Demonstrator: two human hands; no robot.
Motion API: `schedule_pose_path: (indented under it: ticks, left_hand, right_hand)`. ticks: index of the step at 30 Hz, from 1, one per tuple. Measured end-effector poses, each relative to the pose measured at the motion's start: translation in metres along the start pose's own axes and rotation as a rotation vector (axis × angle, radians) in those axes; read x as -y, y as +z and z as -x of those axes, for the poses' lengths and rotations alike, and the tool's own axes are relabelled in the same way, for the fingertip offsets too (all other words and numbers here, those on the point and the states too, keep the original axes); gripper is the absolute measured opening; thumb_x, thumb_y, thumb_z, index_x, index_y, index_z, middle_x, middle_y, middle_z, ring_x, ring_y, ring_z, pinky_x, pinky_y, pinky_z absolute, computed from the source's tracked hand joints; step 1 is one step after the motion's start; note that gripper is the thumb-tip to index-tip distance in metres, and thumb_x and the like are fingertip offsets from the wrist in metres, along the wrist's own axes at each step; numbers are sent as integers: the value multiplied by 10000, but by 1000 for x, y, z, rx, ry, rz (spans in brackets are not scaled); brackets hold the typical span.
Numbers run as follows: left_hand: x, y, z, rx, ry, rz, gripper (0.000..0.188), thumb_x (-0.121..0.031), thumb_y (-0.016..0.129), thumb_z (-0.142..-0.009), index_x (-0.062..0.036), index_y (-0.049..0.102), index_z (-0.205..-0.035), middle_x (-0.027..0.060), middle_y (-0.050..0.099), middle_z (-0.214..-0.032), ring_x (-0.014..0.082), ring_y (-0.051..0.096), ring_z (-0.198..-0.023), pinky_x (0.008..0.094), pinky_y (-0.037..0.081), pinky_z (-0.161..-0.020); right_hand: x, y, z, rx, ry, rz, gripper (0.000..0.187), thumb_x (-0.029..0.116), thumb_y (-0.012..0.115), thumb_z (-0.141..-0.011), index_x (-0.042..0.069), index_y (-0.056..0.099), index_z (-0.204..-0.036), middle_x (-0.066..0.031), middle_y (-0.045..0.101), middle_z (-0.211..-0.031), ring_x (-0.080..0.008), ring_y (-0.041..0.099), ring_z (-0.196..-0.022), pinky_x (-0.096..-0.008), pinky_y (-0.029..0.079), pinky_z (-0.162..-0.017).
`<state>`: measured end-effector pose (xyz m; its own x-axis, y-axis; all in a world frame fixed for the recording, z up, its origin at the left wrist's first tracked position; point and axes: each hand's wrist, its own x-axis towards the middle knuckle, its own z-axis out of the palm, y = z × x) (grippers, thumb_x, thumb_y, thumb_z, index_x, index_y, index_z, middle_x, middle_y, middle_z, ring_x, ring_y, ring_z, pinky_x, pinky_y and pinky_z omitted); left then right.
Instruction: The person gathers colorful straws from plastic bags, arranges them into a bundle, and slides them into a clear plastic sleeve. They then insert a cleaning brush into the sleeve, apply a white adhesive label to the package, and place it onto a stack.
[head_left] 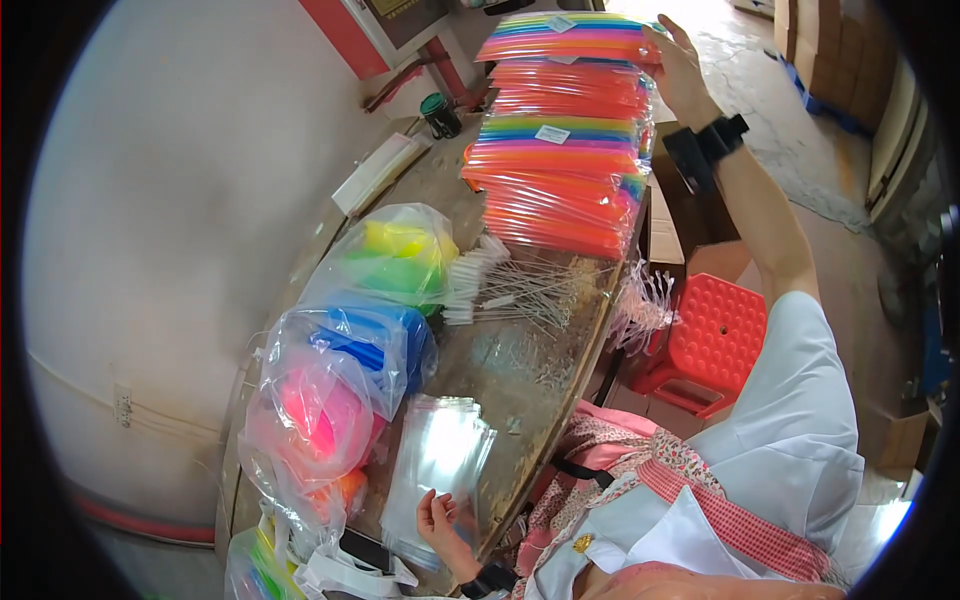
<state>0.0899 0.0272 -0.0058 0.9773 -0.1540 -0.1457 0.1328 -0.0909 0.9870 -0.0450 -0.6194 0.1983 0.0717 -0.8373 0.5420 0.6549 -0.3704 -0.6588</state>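
Note:
At the far end of the table, my right hand (682,72) is at the end of the topmost clear pack of rainbow-coloured straws (575,40). Its fingers close on the pack's edge, with one digit sticking up. Several similar packs (550,215), with orange-red strips showing, lie in a row beside it. My left hand (440,518) is over the near end of a stack of clear flat plastic bags (440,450). Its fingers are curled together, and anything between them is too small to make out.
Bulging plastic bags hold yellow-green (400,250), blue (360,340) and pink (320,410) pieces along the wall side. Thin white sticks (530,290) lie mid-table. A dark lidded cup (440,115) stands at the back. Beside the table are a red stool (715,330) and cardboard boxes (680,220).

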Motion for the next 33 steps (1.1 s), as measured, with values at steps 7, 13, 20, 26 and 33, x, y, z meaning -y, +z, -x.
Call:
schedule_pose_path:
  ticks: [7,13,20,26,33]
  left_hand:
    - [7,2,-7,15,-32,18,216,-135,564,-941,-1,585,-1109,75,648,-876,96,584,-712,207,475,-625]
    - [12,2,-5,19,-49,20,211,-143,573,-939,-14,592,-1106,74,650,-876,94,587,-702,211,491,-627]
    - [18,3,-6,-13,-72,-27,206,-117,558,-938,-2,597,-1105,65,649,-854,93,585,-694,210,482,-610]
    - [0,8,-1,-55,-58,-169,244,-178,569,-930,-5,613,-1096,47,649,-846,99,594,-702,224,470,-591]
    - [33,-7,-8,-170,501,-1156,441,-295,607,-868,-99,547,-1259,148,512,-1289,342,455,-1195,472,365,-980]
  right_hand:
    - [-45,-27,-50,-47,-124,913,511,335,554,-931,51,424,-1336,-141,643,-1055,-215,663,-884,-410,561,-746]
    - [10,5,-24,248,206,1919,592,461,531,-917,91,423,-1367,-114,563,-1261,-210,598,-1094,-392,527,-876]
    - [-52,7,-10,502,-739,2058,523,418,553,-912,171,453,-1362,-75,500,-1357,-256,458,-1267,-487,403,-1015]
    - [-67,-16,-47,772,-708,2206,490,378,497,-948,64,493,-1324,-152,470,-1382,-310,440,-1277,-430,354,-1065]
    - [-97,0,-36,701,-797,1709,482,392,479,-967,90,481,-1342,-128,482,-1372,-303,491,-1234,-406,392,-1043]
